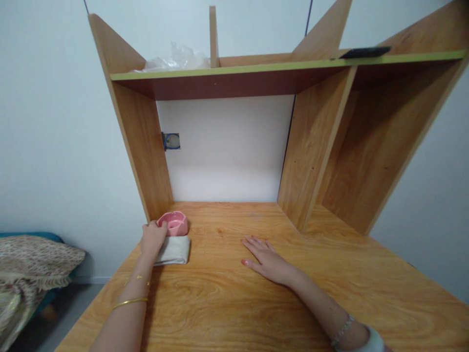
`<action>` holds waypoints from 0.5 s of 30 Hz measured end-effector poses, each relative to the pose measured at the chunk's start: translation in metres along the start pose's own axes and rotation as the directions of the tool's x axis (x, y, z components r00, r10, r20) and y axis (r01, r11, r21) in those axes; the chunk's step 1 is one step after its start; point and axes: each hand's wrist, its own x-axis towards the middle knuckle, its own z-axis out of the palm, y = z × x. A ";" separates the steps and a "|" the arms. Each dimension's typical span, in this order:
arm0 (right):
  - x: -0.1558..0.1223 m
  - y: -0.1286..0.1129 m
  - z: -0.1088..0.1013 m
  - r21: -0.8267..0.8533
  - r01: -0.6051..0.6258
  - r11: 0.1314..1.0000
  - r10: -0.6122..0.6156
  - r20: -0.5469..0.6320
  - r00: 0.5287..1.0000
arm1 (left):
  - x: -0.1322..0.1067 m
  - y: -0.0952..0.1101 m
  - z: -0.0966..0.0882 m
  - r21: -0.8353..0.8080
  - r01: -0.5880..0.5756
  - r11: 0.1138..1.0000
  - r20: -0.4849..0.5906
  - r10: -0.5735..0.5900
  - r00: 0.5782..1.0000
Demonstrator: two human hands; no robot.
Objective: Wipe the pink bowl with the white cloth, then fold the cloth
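My left hand (152, 238) rests at the far left of the wooden desk (234, 293), its fingers curled around the rim of a small pink dish-like object (175, 222). A folded white cloth (173, 250) lies just beside and partly under that hand. Palm down near the desk's middle lies my right hand (264, 259), fingers stretched and flat, holding nothing. A thin gold bangle circles my left forearm and a beaded bracelet sits on my right wrist.
A wooden hutch with side panels (141, 146) and an upper shelf (286, 66) stands at the back of the desk. Crumpled clear plastic (176, 59) and a dark flat object (362, 52) lie on the shelf. A patterned blanket (29, 269) is at the lower left.
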 end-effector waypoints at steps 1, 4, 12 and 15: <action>0.000 0.000 0.000 0.002 -0.001 1.000 0.001 0.001 1.000 | 0.002 -0.001 0.000 -0.010 0.020 1.000 0.025 -0.020 0.999; 0.000 0.000 0.001 0.000 -0.008 1.000 0.008 0.001 1.000 | 0.006 -0.004 -0.004 -0.050 0.078 0.996 0.088 -0.074 0.993; 0.000 -0.043 -0.009 -0.065 0.101 0.993 -0.106 -0.067 0.992 | 0.008 -0.004 0.001 -0.267 0.213 0.940 0.295 -0.131 0.946; 0.003 -0.080 -0.006 -0.075 0.280 0.957 -0.288 -0.154 0.945 | 0.005 -0.006 0.005 -0.376 0.193 0.906 0.260 -0.097 0.961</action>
